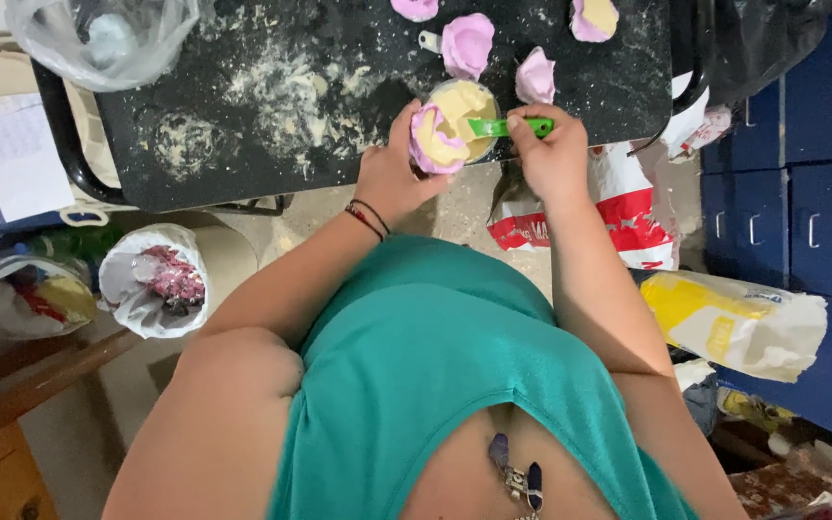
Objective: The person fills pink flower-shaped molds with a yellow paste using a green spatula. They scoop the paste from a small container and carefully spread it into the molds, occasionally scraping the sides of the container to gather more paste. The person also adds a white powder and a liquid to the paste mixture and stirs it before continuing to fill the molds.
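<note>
Holding a pink mould (432, 141) filled with pale yellow paste, the left hand (392, 173) has its grip closed around the mould at the near edge of the black table (243, 116). The right hand (553, 154) pinches the handle of a green spatula (507, 126), whose blade reaches into a round cup of yellow paste (464, 104) just behind the mould. More pink moulds (467, 43) lie on the table farther back, one of them also filled with yellow (594, 17). White powder is smeared over the table's dark surface. A clear plastic bag (98, 39) sits at its far left corner. Below the table, a white bag holding pink scraps (154, 279) stands on the floor.
</note>
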